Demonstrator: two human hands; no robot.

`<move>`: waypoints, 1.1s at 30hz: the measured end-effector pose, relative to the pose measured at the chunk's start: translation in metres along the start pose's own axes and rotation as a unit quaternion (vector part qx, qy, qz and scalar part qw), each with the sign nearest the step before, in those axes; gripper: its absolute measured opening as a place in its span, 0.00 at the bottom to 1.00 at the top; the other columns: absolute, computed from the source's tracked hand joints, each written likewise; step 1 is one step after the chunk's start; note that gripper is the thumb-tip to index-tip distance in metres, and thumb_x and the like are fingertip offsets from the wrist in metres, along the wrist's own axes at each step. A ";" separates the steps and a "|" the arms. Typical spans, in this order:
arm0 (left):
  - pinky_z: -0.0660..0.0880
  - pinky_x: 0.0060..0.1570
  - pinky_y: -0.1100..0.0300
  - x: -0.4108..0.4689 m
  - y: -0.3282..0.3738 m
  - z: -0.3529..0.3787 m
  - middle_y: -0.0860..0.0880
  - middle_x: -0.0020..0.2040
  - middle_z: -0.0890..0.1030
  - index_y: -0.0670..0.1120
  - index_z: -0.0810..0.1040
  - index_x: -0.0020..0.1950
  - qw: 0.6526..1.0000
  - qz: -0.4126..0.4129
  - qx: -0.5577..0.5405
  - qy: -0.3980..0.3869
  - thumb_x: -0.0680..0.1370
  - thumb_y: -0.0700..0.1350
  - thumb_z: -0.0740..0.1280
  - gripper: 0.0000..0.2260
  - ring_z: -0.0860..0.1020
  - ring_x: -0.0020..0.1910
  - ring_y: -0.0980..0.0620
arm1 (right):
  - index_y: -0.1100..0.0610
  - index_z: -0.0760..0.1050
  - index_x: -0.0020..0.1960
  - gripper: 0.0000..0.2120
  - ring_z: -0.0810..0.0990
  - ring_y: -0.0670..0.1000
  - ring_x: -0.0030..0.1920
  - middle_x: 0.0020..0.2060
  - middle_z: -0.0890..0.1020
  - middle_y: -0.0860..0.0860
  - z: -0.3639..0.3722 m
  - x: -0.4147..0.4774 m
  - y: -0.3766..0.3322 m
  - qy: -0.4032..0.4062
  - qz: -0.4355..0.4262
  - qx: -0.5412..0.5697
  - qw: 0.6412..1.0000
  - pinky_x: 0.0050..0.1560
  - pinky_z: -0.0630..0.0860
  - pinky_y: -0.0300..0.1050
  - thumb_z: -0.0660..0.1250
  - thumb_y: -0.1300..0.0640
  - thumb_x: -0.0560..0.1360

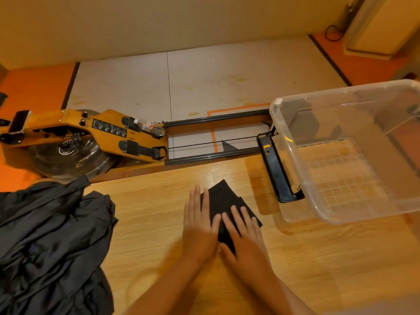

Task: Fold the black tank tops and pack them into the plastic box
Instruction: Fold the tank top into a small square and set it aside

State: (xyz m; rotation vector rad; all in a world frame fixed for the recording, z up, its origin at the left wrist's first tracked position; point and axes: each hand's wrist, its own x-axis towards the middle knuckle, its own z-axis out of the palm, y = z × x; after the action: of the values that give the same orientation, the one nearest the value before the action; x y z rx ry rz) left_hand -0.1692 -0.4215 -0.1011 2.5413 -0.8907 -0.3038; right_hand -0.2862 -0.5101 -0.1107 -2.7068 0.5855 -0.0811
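Both hands lie flat on the folded black tank top [223, 196] at lower centre of the wooden counter [159, 223]. The left hand [200, 226] and right hand [245, 237] have straight fingers and press side by side. The fold sits diagonally, one corner pointing up-frame and its long edge slanting down to the right. At lower left a heap of unfolded black tank tops [50, 242] lies crumpled. At right stands the clear plastic box [286, 142], with a small white sticker [278, 101] on its corner. Beyond, on the floor, is a wooden rowing machine [109, 142]. The white print on its black label [109, 128] and the water bottle [151, 127] wrapper are unreadable.
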 end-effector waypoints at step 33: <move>0.29 0.70 0.57 0.104 0.028 0.024 0.54 0.74 0.32 0.50 0.40 0.79 0.954 0.219 0.132 -0.159 0.83 0.57 0.43 0.27 0.30 0.73 0.55 | 0.50 0.50 0.79 0.28 0.47 0.50 0.78 0.78 0.54 0.49 -0.004 0.032 0.051 -0.029 0.119 -0.094 0.988 0.75 0.34 0.45 0.47 0.44 0.81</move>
State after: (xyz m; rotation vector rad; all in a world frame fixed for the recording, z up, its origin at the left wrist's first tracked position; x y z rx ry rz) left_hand -0.1122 -0.5153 -0.1155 2.4698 -1.6847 -0.4893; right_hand -0.2774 -0.5671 -0.1266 -2.7829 0.9372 0.1213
